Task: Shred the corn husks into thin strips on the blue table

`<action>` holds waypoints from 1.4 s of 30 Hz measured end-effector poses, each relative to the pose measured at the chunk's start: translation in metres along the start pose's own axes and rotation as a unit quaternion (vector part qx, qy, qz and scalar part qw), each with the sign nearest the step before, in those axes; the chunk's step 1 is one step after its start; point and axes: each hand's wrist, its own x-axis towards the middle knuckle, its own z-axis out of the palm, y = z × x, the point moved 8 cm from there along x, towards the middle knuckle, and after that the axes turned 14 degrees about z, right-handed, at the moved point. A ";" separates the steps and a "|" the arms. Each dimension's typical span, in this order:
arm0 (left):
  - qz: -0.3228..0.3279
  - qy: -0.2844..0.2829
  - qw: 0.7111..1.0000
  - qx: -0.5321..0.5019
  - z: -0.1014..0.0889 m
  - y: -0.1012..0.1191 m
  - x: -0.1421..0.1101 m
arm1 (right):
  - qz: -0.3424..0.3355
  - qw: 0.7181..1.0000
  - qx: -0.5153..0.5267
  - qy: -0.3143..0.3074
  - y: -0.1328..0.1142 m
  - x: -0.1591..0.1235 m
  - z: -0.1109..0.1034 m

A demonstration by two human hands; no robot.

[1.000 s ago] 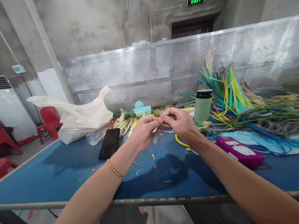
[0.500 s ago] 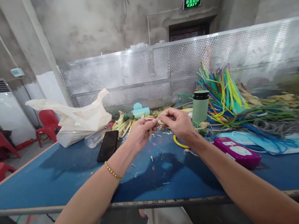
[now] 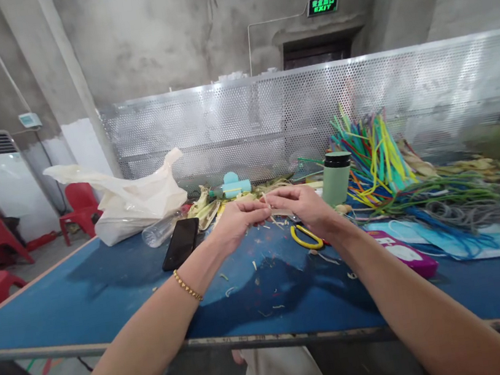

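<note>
My left hand (image 3: 237, 221) and my right hand (image 3: 301, 205) meet above the middle of the blue table (image 3: 84, 298). Both pinch a thin pale strip (image 3: 272, 211) that runs between their fingertips. Small pale scraps (image 3: 261, 266) lie on the table under the hands. Yellow-handled scissors (image 3: 306, 237) rest just below my right hand. A gold bracelet circles my left wrist.
A black phone (image 3: 180, 244), a clear bottle (image 3: 158, 231) and a white plastic bag (image 3: 130, 198) lie at the left. A green flask (image 3: 337, 178), coloured strips (image 3: 373, 154), green and grey cords (image 3: 457, 202) and a purple case (image 3: 403, 253) fill the right. A perforated metal screen (image 3: 269, 123) backs the table.
My hands have moved slightly away from me and lowered a little, still pinching the strip. The scissors, partly covered before, now show more fully below my right hand.
</note>
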 end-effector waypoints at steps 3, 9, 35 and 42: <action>-0.013 -0.019 1.000 -0.001 0.003 -0.002 -0.001 | 0.006 1.000 0.011 -0.015 0.003 0.001 0.002; -0.048 -0.017 0.999 -0.017 0.005 -0.008 -0.003 | -0.003 0.999 -0.049 0.000 0.002 0.002 0.005; -0.073 -0.062 0.995 -0.036 0.012 -0.011 -0.007 | -0.051 0.989 -0.124 0.055 0.003 0.001 0.010; -0.076 -0.066 0.994 -0.036 0.014 -0.013 -0.008 | -0.041 0.990 -0.124 0.047 0.003 0.001 0.013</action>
